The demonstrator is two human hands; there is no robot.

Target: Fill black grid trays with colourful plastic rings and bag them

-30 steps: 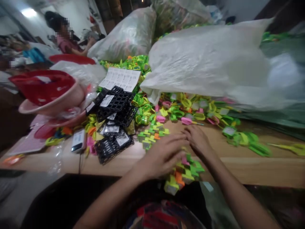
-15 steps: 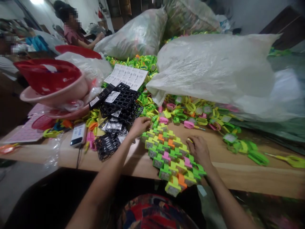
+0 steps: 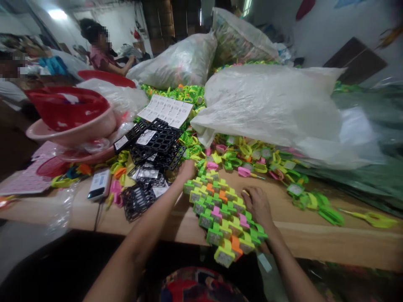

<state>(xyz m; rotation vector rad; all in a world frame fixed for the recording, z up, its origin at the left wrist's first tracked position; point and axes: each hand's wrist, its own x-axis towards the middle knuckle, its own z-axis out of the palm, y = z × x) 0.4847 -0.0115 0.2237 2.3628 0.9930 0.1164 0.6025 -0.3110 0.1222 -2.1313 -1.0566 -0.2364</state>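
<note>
A slanting block of small plastic toy watches (image 3: 217, 209), green, yellow, orange and pink with grey square faces, stands in close rows at the table's front edge. My left hand (image 3: 188, 170) is beyond its upper left end, beside the loose watches (image 3: 233, 161). Its fingers are blurred and mostly hidden, so what they hold does not show. On the block's right side, my right hand (image 3: 258, 204) has its fingers curled in. A small pale yellow bit shows at its fingertips, too small to name.
Black perforated plastic trays (image 3: 157, 138) with labels lie left of my left hand. A white handheld device (image 3: 99, 184), pink basins (image 3: 72, 126) and a printed sheet (image 3: 166, 110) are further left and back. Large filled plastic bags (image 3: 264, 100) stand behind. A person (image 3: 103, 56) sits at the back left.
The view has shifted, so the scene sits a little lower at the back. My left hand's fingers, visible and bent before, are now mostly hidden. My right hand stays beside the block.
</note>
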